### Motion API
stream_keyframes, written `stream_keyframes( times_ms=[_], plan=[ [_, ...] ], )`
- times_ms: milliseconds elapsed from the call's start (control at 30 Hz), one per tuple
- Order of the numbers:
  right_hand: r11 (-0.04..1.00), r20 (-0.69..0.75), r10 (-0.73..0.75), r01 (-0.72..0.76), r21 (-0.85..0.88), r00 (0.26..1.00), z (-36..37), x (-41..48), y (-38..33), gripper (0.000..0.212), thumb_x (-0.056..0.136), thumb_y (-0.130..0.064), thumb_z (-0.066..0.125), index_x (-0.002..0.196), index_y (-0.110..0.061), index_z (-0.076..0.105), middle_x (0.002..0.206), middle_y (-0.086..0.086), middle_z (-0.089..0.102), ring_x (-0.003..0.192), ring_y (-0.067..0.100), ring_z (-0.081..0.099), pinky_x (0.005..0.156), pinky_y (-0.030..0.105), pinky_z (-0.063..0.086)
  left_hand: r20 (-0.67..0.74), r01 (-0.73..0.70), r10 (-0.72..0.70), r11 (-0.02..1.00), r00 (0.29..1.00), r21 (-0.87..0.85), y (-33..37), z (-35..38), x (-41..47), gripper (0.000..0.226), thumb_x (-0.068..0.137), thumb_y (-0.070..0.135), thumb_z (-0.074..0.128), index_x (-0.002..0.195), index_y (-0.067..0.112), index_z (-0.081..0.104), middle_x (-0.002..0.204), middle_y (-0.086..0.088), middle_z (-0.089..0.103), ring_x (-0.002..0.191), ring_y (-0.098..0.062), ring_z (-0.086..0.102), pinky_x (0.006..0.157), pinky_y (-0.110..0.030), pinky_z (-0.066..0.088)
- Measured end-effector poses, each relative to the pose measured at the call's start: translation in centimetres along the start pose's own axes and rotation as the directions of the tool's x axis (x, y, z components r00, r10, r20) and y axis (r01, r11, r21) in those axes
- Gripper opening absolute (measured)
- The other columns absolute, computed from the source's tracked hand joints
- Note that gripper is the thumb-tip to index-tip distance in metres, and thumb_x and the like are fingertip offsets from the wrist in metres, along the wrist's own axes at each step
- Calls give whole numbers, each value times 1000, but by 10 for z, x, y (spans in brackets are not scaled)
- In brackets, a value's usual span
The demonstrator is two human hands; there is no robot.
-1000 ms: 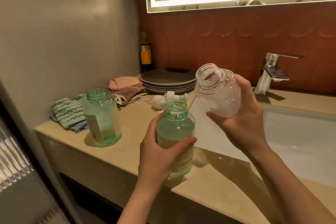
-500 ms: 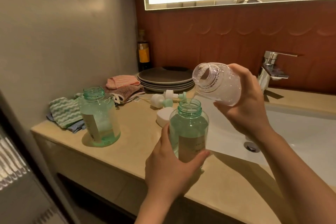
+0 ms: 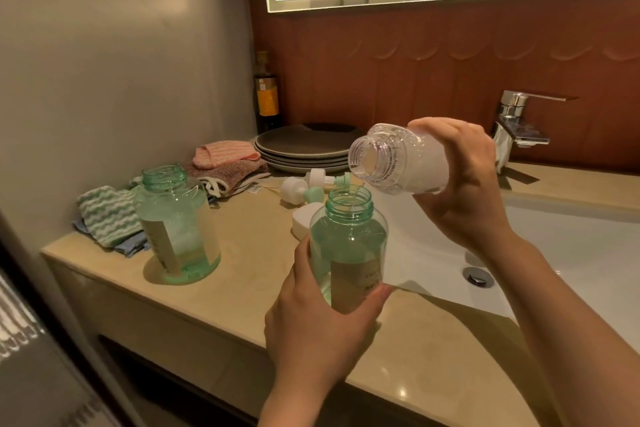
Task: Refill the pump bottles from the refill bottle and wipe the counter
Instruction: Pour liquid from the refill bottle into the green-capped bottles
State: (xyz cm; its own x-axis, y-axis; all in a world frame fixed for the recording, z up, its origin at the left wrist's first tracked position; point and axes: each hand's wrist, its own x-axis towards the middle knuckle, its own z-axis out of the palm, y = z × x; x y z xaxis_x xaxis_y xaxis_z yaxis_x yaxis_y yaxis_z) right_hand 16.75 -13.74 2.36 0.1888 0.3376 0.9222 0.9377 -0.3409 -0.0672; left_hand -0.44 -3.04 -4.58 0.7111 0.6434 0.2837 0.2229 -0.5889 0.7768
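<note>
My left hand [image 3: 318,326] grips an uncapped green pump bottle [image 3: 348,246] at the counter's front edge beside the sink. My right hand [image 3: 460,184] holds the clear refill bottle [image 3: 398,163] tilted on its side, its open mouth just above and behind the green bottle's neck. No liquid stream shows. A second uncapped green bottle [image 3: 175,222] stands to the left on the beige counter [image 3: 249,253], with a little liquid at its bottom. Two pump heads [image 3: 311,184] and a white cap [image 3: 304,222] lie behind the held bottle.
Folded cloths [image 3: 107,218] lie at the counter's left end, with pink and brown ones [image 3: 225,163] farther back. A stack of plates [image 3: 304,149] and a dark bottle [image 3: 266,94] stand by the wall. The white sink [image 3: 554,253] and faucet [image 3: 516,125] are on the right.
My right hand has tipped the refill bottle from mouth-up to nearly horizontal. My left hand has shifted the green bottle right, under the refill bottle's mouth.
</note>
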Motion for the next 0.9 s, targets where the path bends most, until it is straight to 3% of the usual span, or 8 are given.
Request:
stream_keyframes(
  times_ms=[200,467,900],
  plan=[
    [997,-2,-34,33,-67,999,-2,-3,5,72,68,-8,78,126,-23,39,121,0,43,110,24,41,90,44,34,-8,-6,5,1000,1000,-14,0,0,-1,100,53,79,56,137,38,19,131,12,49,119,-14,47,98,-38,41],
    [989,-11,-68,65,-134,998,-5,-3,7,84,61,6,80,127,-24,38,122,-1,42,111,25,41,89,42,33,-7,-9,9,1000,1000,-10,-1,1,-2,101,59,74,62,140,36,15,135,11,45,123,-15,44,102,-39,39],
    [978,-6,-86,84,-191,996,-5,0,9,84,63,7,79,128,-26,38,123,7,54,113,28,43,91,40,31,3,-1,1,1000,1000,-11,-1,0,-2,103,57,77,58,141,36,14,136,10,44,124,-15,44,103,-42,39]
  ],
)
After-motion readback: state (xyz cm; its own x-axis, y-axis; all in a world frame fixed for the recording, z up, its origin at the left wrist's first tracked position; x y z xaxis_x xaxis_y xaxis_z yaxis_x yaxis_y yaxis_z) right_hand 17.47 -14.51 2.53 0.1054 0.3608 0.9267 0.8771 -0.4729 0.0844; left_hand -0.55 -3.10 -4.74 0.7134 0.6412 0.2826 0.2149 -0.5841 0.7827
